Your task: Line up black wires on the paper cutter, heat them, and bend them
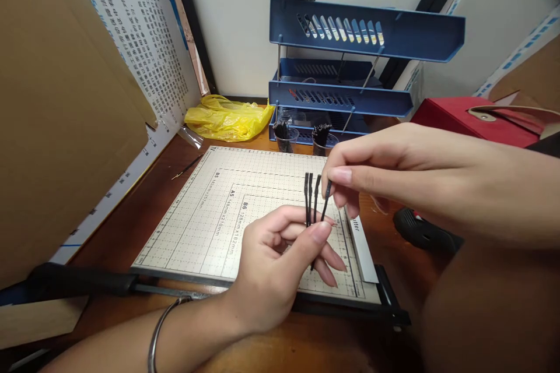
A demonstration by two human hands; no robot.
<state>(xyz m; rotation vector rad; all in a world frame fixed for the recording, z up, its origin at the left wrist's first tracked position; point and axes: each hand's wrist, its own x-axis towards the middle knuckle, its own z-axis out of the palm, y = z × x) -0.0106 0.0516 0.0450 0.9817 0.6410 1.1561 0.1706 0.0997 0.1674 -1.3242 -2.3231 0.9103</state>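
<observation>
Several thin black sticks [310, 198] with thicker upper ends stand fanned out and nearly upright, pinched near their lower part between the thumb and fingers of my left hand [280, 262]. From the right, my right hand [380, 172] grips the thick top end of the rightmost stick [325, 205] between thumb and forefinger. That stick's lower end is also in my left hand's pinch. Both hands are above a paper cutter [188, 227] with a cream gridded board. Whether the sticks are wires or rods, I cannot tell.
Behind the board stand two clear cups [286, 139] of black sticks, below a blue tiered tray [341, 96]. A yellow plastic bag [230, 119] lies at the back left. To the right are a red box [459, 119] and a black-handled tool [424, 233]. The cutter's handle [83, 280] extends left.
</observation>
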